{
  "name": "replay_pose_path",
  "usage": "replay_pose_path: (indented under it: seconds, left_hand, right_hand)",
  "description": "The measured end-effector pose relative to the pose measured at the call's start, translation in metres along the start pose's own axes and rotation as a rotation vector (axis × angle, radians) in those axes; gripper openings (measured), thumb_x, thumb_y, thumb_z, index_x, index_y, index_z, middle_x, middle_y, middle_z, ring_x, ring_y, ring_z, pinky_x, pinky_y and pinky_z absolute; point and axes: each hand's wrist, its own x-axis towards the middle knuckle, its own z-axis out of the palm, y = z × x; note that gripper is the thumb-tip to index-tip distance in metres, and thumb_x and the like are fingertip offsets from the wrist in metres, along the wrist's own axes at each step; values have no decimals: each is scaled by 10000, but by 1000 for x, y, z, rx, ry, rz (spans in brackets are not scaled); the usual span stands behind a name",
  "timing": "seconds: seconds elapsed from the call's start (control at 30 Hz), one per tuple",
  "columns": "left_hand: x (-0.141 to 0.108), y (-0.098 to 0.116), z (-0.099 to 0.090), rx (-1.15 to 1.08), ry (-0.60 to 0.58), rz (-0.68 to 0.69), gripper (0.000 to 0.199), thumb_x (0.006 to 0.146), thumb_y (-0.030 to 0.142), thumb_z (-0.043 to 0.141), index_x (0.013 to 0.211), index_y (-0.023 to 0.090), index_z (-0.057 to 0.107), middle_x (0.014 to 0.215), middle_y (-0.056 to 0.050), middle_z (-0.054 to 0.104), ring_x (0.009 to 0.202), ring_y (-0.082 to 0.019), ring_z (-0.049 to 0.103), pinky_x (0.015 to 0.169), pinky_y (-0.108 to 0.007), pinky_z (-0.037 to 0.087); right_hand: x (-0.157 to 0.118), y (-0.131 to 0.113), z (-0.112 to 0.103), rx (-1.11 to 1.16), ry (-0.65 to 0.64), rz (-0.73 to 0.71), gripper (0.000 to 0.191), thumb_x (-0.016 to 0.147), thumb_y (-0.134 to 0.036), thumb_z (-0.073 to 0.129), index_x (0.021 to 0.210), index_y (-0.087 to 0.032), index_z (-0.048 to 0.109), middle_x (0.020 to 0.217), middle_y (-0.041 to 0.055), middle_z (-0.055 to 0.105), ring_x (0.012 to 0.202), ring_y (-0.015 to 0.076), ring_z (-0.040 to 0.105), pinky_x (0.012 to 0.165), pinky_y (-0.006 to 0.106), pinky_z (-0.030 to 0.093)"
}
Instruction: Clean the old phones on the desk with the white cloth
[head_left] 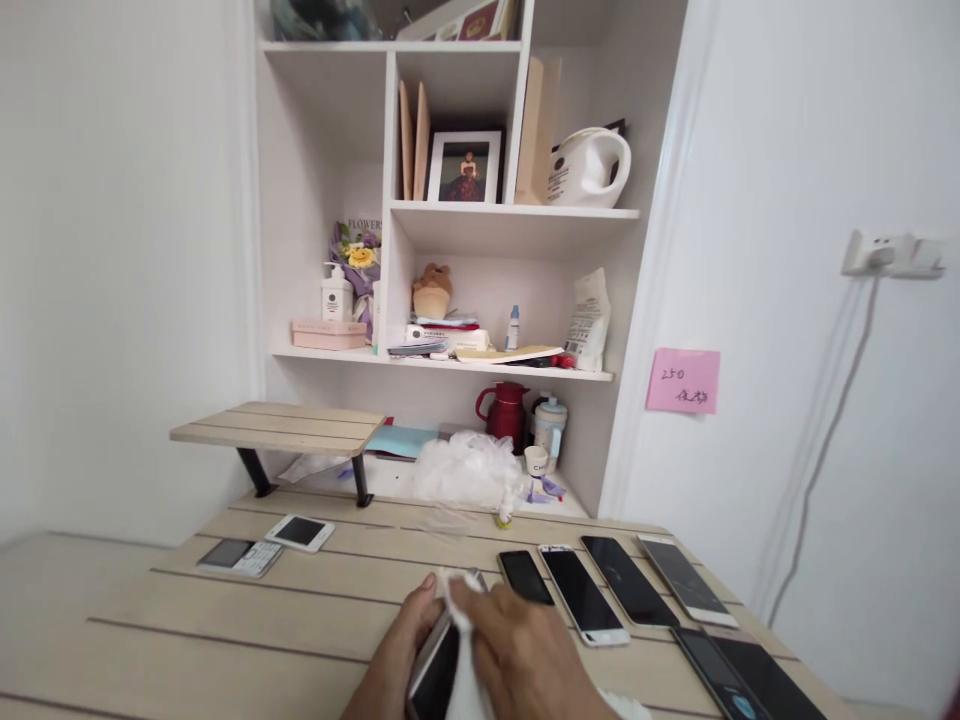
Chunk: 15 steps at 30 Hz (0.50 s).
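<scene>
My left hand [399, 648] holds a smartphone [435, 676] with a dark screen, tilted up off the table at the bottom middle. My right hand [521, 645] presses a crumpled white tissue [466, 672] against the phone's face, fingers near its upper end. Part of the phone is hidden under the tissue and my fingers. Just right of my hands lie a small black phone [525, 577], a white-framed phone [583, 595] and a larger black phone [628, 580].
Farther right are a white-edged phone [688, 580] and two dark phones overlapping at the table's edge. On the left lie a keypad phone [240, 557] and a small white device [301, 532]. A raised wooden stand [281, 428], a small bottle [505, 510] and crumpled plastic [469, 468] are behind.
</scene>
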Motion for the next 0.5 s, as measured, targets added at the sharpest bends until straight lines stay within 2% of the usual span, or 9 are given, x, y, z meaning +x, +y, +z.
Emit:
replay_pose_path:
  seconds: [0.07, 0.1, 0.23, 0.3, 0.37, 0.43, 0.5]
  left_hand:
    - [1, -1, -2, -26, -41, 22, 749, 576, 216, 919, 1273, 246, 648, 1237, -80, 715, 1289, -390, 525, 1125, -437, 351]
    - [1, -1, -3, -8, -51, 15, 754, 560, 180, 923, 1263, 253, 658, 1238, -72, 714, 1294, -388, 520, 1123, -431, 357]
    - [-2, 1, -7, 108, 6, 19, 470, 656, 177, 856, 1112, 228, 753, 1306, -47, 678, 1375, -349, 428, 1181, -348, 249]
    - [-3, 4, -5, 105, 22, 84, 432, 651, 183, 853, 1074, 215, 773, 1280, -63, 690, 1366, -350, 428, 1176, -329, 246]
    - [-2, 6, -1, 101, -11, 99, 453, 586, 165, 883, 1026, 210, 789, 1220, -82, 717, 1318, -373, 466, 1158, -355, 277]
    - [4, 7, 1, 66, 5, 49, 503, 485, 132, 921, 965, 219, 797, 1186, -79, 729, 1294, -385, 477, 1140, -373, 302]
    - [11, 6, 1, 14, 72, -25, 468, 465, 150, 933, 904, 227, 793, 1150, -68, 739, 1290, -379, 478, 1095, -374, 361]
  right_hand:
    - [0, 2, -2, -7, 22, 71, 598, 840, -102, 496, 1417, -256, 470, 890, 78, 699, 711, 244, 702, 602, 287, 507]
    - [-1, 1, -2, -1, 15, 50, 603, 832, -98, 498, 1413, -260, 475, 884, 75, 698, 696, 240, 697, 587, 279, 498]
    - [-2, -8, -1, 61, -72, -149, 588, 780, -72, 519, 1311, -322, 549, 866, 35, 695, 590, 209, 668, 501, 246, 451]
    - [-2, -5, -6, 120, -54, -81, 544, 808, -71, 492, 1300, -293, 561, 896, 52, 702, 667, 219, 687, 584, 269, 498]
    - [-1, 4, -14, 208, 26, 60, 499, 856, -82, 438, 1317, -231, 555, 942, 87, 706, 778, 236, 698, 700, 312, 528]
    - [0, 14, -20, 301, 105, 137, 468, 896, -104, 394, 1334, -179, 542, 973, 111, 705, 844, 241, 696, 756, 328, 535]
    - [0, 18, -18, 378, 123, 102, 465, 915, -127, 388, 1359, -165, 522, 1001, 113, 704, 879, 238, 694, 785, 325, 541]
